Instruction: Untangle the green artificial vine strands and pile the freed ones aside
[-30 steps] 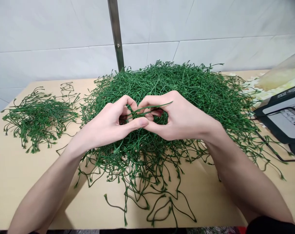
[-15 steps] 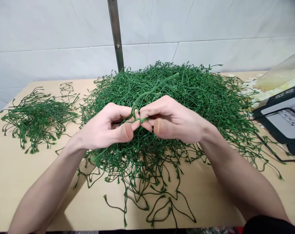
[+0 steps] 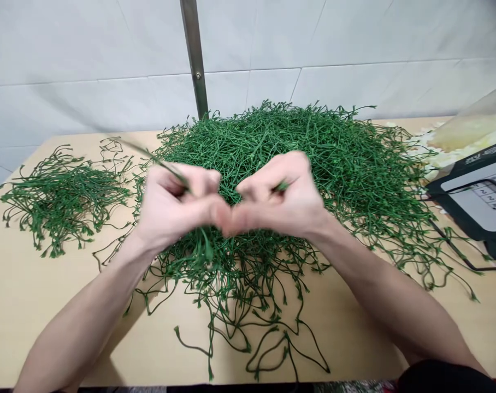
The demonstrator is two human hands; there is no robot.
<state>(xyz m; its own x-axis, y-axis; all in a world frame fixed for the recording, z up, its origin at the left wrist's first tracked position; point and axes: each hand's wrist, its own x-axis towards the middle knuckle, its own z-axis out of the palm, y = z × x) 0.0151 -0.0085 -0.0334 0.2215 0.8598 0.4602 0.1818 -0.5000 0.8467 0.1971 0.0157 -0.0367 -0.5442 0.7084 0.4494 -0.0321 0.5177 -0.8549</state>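
My left hand (image 3: 178, 204) is closed around a thin green cord (image 3: 152, 155), whose free end stretches up and left in a blur. Level with it, my right hand (image 3: 283, 194) is curled shut, and a short green bit of cord (image 3: 281, 186) shows inside its fingers. The thumbs meet tip to tip in the middle. Whether both hands grip one cord or two, I cannot tell. Behind and below them lies a big heap of green cords (image 3: 272, 131) with tufted ends, partly covered by the hands.
A smaller bunch of green cords (image 3: 68, 191) lies at the left of the wooden table (image 3: 149, 349). On the right leans a dark box with a white label (image 3: 485, 202), a black wire before it. At the back a metal post (image 3: 196, 71) stands against the tiled wall (image 3: 88, 38).
Both hands have turned from a fingertip pinch into curled fists, with the thumbs now touching. The long cord end has swung from up and right to up and left.
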